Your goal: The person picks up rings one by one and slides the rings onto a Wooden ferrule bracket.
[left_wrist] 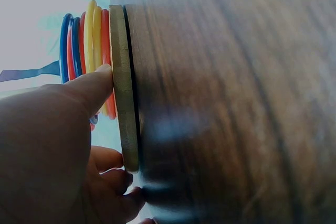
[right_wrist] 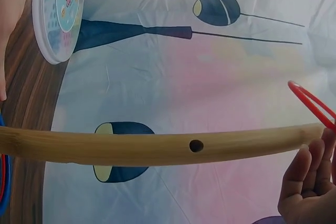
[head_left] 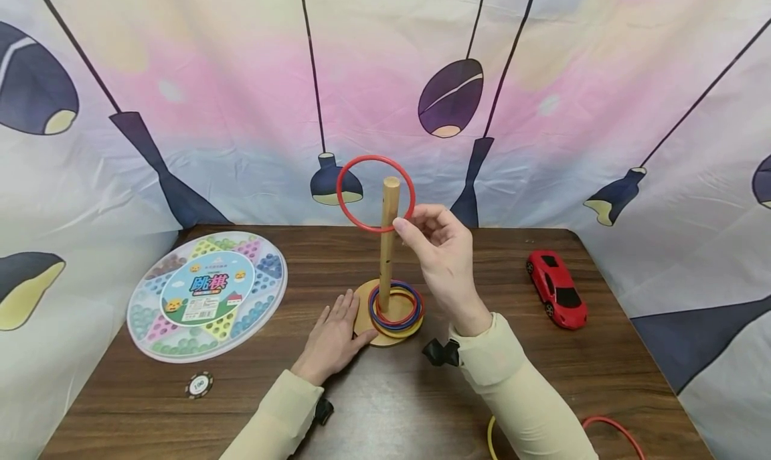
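My right hand [head_left: 442, 259] pinches a red ring [head_left: 375, 158] between thumb and fingers, up by the top of a wooden post [head_left: 387, 252]. The ring tilts upright and overlaps the post's upper part in the head view. My left hand [head_left: 331, 339] lies low on the table with fingers extended along the left side of the round wooden base [head_left: 362, 319], thumb at its near edge. Several blue, red and yellow rings [left_wrist: 91, 38] are stacked around the post on the base. In the right wrist view the post shows a dark hole, and the red ring [right_wrist: 315, 103] is partly cut off.
On the left lies a round Chinese checkers set [head_left: 141, 313], with a poker chip [head_left: 199, 384] in front of it. A red toy car [head_left: 557, 289] stands at right. Near the front, another red ring [head_left: 620, 426] and a yellow ring [head_left: 490, 436] lie partly behind my right sleeve.
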The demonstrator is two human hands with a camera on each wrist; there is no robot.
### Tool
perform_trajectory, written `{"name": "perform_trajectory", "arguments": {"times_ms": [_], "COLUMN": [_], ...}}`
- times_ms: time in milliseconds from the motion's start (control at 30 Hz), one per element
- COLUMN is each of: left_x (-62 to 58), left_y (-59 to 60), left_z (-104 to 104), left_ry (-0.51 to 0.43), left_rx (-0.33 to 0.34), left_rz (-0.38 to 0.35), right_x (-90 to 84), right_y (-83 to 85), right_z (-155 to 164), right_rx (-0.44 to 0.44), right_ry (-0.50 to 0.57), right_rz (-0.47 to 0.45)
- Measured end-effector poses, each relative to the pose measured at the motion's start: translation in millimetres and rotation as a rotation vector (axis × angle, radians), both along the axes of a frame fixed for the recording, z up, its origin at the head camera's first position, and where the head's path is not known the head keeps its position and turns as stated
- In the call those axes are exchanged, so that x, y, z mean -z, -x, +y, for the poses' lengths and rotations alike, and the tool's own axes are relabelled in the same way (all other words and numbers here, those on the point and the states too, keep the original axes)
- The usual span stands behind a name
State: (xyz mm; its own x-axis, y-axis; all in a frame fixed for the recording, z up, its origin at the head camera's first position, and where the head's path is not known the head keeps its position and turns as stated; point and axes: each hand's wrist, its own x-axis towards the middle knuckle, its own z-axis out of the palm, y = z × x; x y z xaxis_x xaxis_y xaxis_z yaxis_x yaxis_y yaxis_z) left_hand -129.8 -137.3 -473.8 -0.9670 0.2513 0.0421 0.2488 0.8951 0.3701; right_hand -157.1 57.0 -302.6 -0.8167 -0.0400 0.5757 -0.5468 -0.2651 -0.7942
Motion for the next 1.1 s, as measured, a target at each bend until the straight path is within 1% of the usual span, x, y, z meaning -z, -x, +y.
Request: {"name": "perform_trajectory", "arguments": {"times_ms": [267,667,733,933,1100], "left_x": [1.6,2.1,1.9,1.9,2.2], "left_y": [0.0,0.8,0.5,0.1,-0.3], "left_z": [-0.4,-0.4,-0.6,-0.8,-0.5], "left_ry": [-0.004,-0.005,-0.008,-0.002,0.000], "left_rx": [0.000,0.003,0.001,0.006,0.008], "left_rz": [-0.001,-0.006,-0.007,0.002,0.002], "right_x": [1.6,14.4,17.3,24.3,29.7], "right_y": [5.5,8.0,8.1,8.0,8.6], "right_z": [3.9,12.3,14.5,20.3,23.0], "right_rx": [0.001,0.000,-0.003,-0.012,-0.021], "right_ry": [0.030,0.045,0.034,-0.050,-0.100], "right_rz": [-0.023,-0.136,-0.161,-0.240,-0.297]}}
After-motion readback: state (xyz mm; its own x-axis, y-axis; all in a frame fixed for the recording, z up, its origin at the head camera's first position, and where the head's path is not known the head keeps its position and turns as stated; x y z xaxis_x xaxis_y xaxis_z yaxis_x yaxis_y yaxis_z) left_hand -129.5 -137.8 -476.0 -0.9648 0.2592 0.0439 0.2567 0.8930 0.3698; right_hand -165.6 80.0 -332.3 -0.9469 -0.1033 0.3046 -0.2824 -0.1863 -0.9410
